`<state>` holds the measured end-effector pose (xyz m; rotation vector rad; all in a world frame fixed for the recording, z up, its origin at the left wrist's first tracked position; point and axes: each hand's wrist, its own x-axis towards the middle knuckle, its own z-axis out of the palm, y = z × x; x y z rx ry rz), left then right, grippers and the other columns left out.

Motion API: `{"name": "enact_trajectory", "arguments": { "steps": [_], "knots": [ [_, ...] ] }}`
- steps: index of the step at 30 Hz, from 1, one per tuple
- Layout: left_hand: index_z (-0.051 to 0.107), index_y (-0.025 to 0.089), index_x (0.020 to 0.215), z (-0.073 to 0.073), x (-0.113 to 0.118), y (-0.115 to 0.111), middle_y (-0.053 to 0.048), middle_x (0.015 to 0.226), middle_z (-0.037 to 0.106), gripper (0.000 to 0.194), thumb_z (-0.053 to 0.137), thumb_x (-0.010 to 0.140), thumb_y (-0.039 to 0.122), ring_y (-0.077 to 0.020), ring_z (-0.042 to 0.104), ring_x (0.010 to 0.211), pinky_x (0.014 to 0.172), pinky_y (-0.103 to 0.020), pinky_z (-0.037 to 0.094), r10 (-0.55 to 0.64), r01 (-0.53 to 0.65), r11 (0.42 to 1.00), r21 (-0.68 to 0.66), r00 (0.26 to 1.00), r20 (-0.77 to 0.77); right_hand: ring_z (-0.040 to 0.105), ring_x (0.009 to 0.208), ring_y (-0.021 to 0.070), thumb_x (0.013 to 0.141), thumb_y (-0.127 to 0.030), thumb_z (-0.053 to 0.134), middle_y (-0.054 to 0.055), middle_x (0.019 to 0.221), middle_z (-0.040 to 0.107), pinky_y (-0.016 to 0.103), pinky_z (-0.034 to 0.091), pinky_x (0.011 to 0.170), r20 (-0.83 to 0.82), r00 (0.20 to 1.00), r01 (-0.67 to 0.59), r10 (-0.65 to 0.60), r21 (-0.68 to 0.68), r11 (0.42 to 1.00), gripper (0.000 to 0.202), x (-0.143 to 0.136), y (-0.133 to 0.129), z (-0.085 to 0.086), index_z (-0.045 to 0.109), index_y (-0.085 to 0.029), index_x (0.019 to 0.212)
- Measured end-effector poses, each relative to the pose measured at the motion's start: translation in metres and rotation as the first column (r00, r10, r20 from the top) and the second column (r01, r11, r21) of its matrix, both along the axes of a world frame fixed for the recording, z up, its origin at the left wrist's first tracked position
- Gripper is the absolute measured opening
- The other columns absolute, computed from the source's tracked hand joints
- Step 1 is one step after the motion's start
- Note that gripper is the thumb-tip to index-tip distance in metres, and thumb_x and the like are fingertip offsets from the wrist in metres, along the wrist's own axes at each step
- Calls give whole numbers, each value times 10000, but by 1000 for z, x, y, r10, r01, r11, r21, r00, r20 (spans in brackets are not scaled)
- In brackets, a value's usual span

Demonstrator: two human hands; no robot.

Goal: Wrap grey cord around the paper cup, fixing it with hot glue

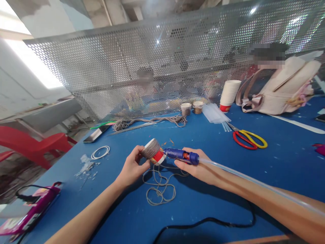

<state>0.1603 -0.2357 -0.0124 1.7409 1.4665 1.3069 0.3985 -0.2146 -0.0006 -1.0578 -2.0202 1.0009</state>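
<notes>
My left hand (135,164) grips a paper cup (159,157) that is tilted on its side above the table. Grey cord (151,149) is wound around part of the cup, leaving a red and white band bare. In my right hand (196,164) is a blue hot glue gun (177,154), its nozzle at the bare part of the cup; whether it touches I cannot tell. A long clear glue stick (228,169) runs out of the gun's back along my forearm. Loose loops of grey cord (161,195) lie on the table below the cup.
Red-and-yellow scissors (250,139), clear plastic bags (215,113), stacked paper cups (230,93) and a pale backpack (274,93) stand or lie at right. Two wrapped cups (186,109) and bundled cord (149,121) are at the back. A purple power strip (38,211) lies left; a black cable (208,220) crosses the front.
</notes>
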Motion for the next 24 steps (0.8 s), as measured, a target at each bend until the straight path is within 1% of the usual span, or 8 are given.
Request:
{"name": "enact_trajectory", "arguments": {
  "steps": [6, 13, 18, 24],
  "knots": [
    [516, 183, 757, -1, 0, 1, 10, 772, 551, 133, 618, 674, 197, -117, 529, 730, 713, -245, 459, -28, 28, 999, 29, 999, -21, 393, 514, 86, 777, -331, 568, -44, 570, 484, 212, 320, 522, -1, 1000, -5, 5, 105, 994, 222, -3, -4, -2, 487, -185, 630],
    [515, 186, 772, -4, 0, 1, 13, 773, 548, 115, 602, 697, 178, -118, 525, 728, 714, -246, 450, -51, 58, 995, 87, 996, -75, 378, 498, 88, 779, -330, 566, -40, 551, 471, 219, 304, 516, 23, 1000, -13, 10, 141, 990, 244, -5, -7, -3, 459, -190, 611],
    [524, 194, 789, -6, 2, -1, 21, 774, 549, 121, 601, 697, 183, -117, 523, 723, 712, -234, 445, -20, 34, 993, 112, 993, -120, 352, 497, 92, 768, -355, 571, -34, 561, 460, 226, 292, 507, 53, 999, -8, -3, 199, 980, 276, -6, -8, -6, 426, -198, 594],
    [528, 195, 781, -5, 3, -2, 14, 771, 557, 122, 611, 694, 216, -128, 522, 731, 719, -242, 448, 19, -7, 996, 94, 992, -128, 367, 477, 89, 782, -342, 575, -29, 553, 479, 225, 297, 493, 76, 997, 2, -22, 255, 967, 280, -6, -6, -9, 431, -200, 588]
  ]
}}
